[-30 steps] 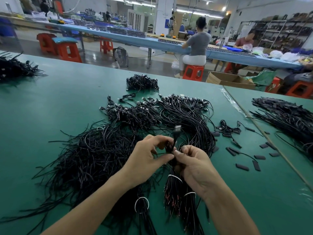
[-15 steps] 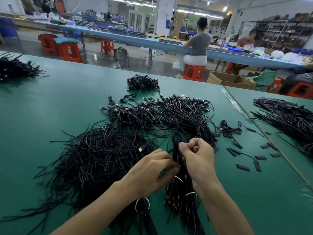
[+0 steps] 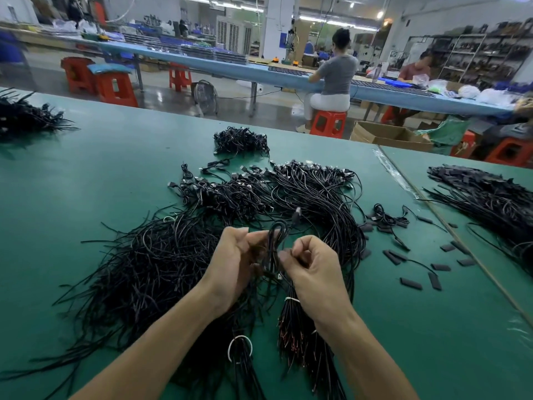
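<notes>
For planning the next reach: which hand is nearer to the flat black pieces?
Right. The right hand lies left of the flat black pieces; the left hand lies farther left, beyond the cable.

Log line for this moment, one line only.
left hand: holds cable, folded in a loop | right hand: pinches cable | plug: above hands | underneath: cable pile on table

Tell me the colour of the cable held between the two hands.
The cable is black, best seen in the head view.

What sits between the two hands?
A folded black cable, pinched by the left hand and the right hand; the head view shows it.
</notes>
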Tool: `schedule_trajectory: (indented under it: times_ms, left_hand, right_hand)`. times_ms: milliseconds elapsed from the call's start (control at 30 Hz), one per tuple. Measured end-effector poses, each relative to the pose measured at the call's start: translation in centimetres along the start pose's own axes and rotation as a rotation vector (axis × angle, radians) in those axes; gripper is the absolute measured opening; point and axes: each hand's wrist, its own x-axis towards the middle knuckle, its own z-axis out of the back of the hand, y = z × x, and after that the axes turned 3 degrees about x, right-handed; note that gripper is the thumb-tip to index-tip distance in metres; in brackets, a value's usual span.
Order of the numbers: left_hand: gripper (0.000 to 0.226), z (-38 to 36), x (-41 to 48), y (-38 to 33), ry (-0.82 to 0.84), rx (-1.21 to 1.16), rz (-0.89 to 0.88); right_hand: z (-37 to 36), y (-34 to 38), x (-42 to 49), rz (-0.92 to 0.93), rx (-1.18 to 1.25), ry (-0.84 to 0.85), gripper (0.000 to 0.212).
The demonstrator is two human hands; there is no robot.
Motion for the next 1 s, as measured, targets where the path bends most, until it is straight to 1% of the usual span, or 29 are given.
schedule_trajectory:
  times_ms: [67,133,267,367,400,467,500,533,600,733,833,933,1000]
  left_hand:
    - [0.056,0.3,0.0,-0.3,0.021,0.037,-0.023]
    - [0.052,0.3,-0.2,-0.7,0.062,0.077,-0.100]
    - [0.037,0.3,-0.5,-0.7,0.103,0.147,-0.173]
    - [0.048,0.3,-0.8,-0.7,0.147,0.278,-0.214]
    - [0.043,0.4,-0.8,-0.6,0.140,0.366,-0.224]
    - [0.023,0.5,-0.6,-0.1,0.108,0.556,-0.259]
    - [0.011,0.5,-0.6,0.1,0.086,0.614,-0.273]
    - [0.004,0.4,-0.6,0.3,0.072,0.650,-0.291]
    - [0.016,0.2,-0.8,0.7,0.069,0.693,-0.322]
    - [0.024,-0.4,-1.0,1.1,0.046,0.810,-0.325]
    - [0.024,-0.7,-1.0,1.1,-0.017,0.859,-0.256]
    - [0.037,-1.1,-1.4,1.0,-0.067,0.845,-0.214]
    - [0.042,-1.3,-1.8,1.0,-0.033,0.969,-0.150]
  right_hand:
    - [0.2,-0.3,0.0,-0.024,0.040,0.012,0.027]
    - [0.2,-0.6,0.1,-0.061,0.090,0.036,0.027]
    - [0.4,-1.3,0.2,-0.169,0.222,0.038,0.030]
    - [0.9,-1.7,0.4,-0.230,0.247,0.009,0.029]
    - [1.0,-1.8,0.4,-0.227,0.212,-0.018,0.029]
    - [1.0,-1.9,0.5,-0.180,0.127,-0.084,0.029]
    - [1.0,-1.8,0.6,-0.151,0.108,-0.115,0.030]
    - [1.0,-1.8,0.6,-0.134,0.110,-0.136,0.031]
    - [0.9,-1.7,0.6,-0.138,0.143,-0.146,0.030]
    - [0.8,-2.0,0.4,-0.170,0.207,-0.147,0.029]
    - [0.9,-2.2,0.3,-0.164,0.246,-0.132,0.027]
    - [1.1,-2.6,0.1,-0.144,0.238,-0.103,0.025]
    - [1.0,-2.6,0.0,-0.089,0.209,-0.100,0.025]
